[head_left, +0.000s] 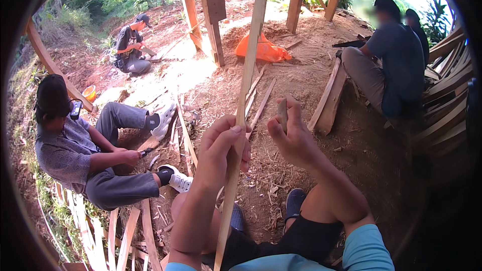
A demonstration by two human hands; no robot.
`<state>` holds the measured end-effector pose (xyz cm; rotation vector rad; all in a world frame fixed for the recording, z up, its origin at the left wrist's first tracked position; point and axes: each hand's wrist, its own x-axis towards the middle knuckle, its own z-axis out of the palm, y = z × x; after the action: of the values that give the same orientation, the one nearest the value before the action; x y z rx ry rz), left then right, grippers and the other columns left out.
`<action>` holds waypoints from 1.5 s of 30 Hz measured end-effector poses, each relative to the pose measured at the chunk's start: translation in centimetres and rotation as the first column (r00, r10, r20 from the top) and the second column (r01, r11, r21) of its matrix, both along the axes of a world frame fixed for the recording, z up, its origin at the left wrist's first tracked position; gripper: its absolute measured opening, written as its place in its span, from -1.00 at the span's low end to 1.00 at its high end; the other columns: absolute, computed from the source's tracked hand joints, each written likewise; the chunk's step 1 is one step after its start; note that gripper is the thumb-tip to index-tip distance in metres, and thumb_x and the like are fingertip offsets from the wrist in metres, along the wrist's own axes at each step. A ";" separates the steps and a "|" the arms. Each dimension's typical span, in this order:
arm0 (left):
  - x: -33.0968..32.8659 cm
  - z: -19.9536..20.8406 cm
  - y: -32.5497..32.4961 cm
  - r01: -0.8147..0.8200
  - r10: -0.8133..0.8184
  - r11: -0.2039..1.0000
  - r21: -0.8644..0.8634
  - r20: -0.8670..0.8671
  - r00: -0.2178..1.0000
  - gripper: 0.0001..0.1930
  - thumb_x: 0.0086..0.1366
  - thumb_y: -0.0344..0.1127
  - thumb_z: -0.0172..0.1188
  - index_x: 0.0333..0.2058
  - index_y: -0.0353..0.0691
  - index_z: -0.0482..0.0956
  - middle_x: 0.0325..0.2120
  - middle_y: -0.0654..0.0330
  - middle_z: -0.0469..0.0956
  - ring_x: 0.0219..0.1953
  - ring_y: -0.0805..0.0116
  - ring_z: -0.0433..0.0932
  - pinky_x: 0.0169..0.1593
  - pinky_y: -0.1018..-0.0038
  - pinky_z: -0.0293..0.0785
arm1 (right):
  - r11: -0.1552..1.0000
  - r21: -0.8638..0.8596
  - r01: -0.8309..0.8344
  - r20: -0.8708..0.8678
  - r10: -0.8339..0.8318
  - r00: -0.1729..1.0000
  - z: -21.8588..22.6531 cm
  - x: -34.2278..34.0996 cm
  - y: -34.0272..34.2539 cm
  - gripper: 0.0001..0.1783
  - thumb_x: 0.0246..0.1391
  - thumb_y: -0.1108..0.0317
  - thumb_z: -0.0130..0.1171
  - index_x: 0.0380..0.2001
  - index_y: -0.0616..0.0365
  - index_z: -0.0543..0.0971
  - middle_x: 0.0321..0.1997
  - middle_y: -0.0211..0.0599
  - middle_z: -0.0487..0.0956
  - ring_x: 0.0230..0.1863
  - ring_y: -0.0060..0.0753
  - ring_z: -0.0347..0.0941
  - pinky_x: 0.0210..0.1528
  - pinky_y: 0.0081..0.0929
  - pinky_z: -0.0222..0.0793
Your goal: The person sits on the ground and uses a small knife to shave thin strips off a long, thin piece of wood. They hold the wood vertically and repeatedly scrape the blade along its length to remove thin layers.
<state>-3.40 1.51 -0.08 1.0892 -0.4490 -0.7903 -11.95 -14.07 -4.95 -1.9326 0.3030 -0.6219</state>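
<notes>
A long, narrow strip of pale wood (255,35) rises from my lap past the top of the view. My left hand (217,145) is closed around its middle, the thumb pressed along its face. To the right of the strip, and apart from it, my right hand (300,140) is raised. Between its thumb and fingers it pinches a small, flat grey-brown piece (283,113), whose kind I cannot make out. Wood shavings lie on the ground below both hands.
A seated person (70,155) works at the left, another (135,45) farther back; two more (401,55) sit at the right. A wooden structure (213,25) stands ahead beside an orange sheet (261,49). Planks (128,236) lie lower left; more wood (447,105) is stacked right.
</notes>
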 end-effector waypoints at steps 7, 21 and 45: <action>1.9 -0.6 1.0 0.028 -0.028 0.995 -0.098 0.009 1.000 -0.78 0.28 -0.28 -0.07 -0.28 -0.33 0.44 -0.72 0.20 0.41 -0.71 0.53 0.40 -0.68 0.65 0.37 | 0.935 0.287 -0.209 -0.130 0.254 0.959 0.7 0.0 -0.4 -0.56 0.33 0.03 -0.35 0.08 0.08 0.26 -0.40 -0.39 0.40 -0.45 -0.65 0.23 -0.35 -0.57 0.25; 1.3 -0.6 1.7 0.327 -0.341 0.938 -0.118 -0.134 0.931 -0.71 0.41 -0.14 -0.18 -0.07 -0.21 0.28 -0.57 0.20 0.48 -0.63 0.47 0.52 -0.57 0.65 0.47 | 0.828 0.439 -0.347 -0.006 0.389 0.921 1.4 0.1 2.4 -0.42 0.29 0.13 -0.13 0.26 0.24 0.15 -0.30 -0.45 0.46 -0.32 -0.69 0.33 -0.25 -0.69 0.28; 0.5 -1.6 -0.5 0.130 -0.116 0.985 0.111 -0.123 0.986 -0.77 0.36 -0.27 -0.13 -0.20 -0.33 0.37 -0.55 0.10 0.53 -0.71 0.44 0.50 -0.68 0.63 0.43 | 0.948 -0.279 -0.153 0.232 0.221 0.947 1.0 0.1 -0.4 -0.83 0.03 0.46 0.15 -0.29 0.19 0.43 -0.34 -0.21 0.49 -0.32 -0.27 0.50 -0.32 -0.40 0.38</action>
<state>-2.91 0.97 -1.69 1.1264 -0.3770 -0.9949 -11.87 -14.45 -4.00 -2.0658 -0.1361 -0.8081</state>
